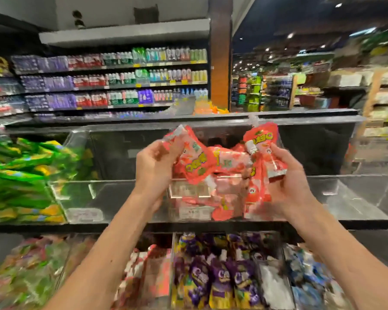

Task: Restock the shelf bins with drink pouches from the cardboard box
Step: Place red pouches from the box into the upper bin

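Observation:
Both my hands hold red drink pouches over a clear plastic shelf bin (224, 217). My left hand (154, 168) grips a red pouch (194, 162) by its white cap end, tilted toward the right. My right hand (288, 175) is closed on a bunch of red pouches (259, 153), one upright with its label facing me. More red pouches (222, 206) lie inside the bin below my hands. The cardboard box is out of view.
Left of it stands a clear bin (83, 198), then a bin of green pouches (20, 175). On the right is another clear bin (349, 198). The lower shelf holds purple pouches (220, 278), blue-white pouches (311, 278) and mixed packs (31, 269). Bottle shelves (112, 81) stand behind.

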Motion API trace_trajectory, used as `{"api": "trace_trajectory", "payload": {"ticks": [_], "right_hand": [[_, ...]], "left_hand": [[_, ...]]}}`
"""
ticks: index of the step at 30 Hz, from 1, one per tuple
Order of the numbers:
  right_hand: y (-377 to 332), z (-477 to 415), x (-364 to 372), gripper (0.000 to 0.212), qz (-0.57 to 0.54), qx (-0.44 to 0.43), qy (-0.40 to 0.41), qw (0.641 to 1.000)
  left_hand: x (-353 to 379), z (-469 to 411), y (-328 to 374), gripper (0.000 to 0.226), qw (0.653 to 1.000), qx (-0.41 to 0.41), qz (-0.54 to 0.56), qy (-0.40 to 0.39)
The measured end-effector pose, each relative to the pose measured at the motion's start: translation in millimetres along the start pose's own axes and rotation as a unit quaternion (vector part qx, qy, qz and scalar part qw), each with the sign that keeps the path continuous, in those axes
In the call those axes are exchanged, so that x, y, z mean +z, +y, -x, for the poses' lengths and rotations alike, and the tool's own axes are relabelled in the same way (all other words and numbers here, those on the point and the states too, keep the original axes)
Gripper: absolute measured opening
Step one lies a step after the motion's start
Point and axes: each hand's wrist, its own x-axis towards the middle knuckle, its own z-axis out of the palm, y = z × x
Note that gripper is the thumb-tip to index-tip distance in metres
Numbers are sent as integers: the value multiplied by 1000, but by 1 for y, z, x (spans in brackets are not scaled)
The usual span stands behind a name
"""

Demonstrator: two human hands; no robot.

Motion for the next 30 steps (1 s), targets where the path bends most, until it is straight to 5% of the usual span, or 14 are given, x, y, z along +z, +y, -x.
{"api": "trace_trajectory", "payload": {"ticks": [5,9,15,23,30], "right_hand": [[-25,-6,0,26,81,-63,14,995],[-39,-8,-2,22,99,-70,33,992],[-48,-10,-4,29,119,-47,19,992],[-49,-18,-9,25,141,-20,41,989],[-46,-24,-11,26,150,-13,51,987]], "left_hand": [[-3,-39,9,46,980,127,-149,-34],[9,-62,1,52,900,275,-331,-69],[32,-91,-31,47,803,368,-452,-124],[53,-115,-63,59,630,275,-705,-176],[49,-119,-66,66,569,150,-775,-232]]}}
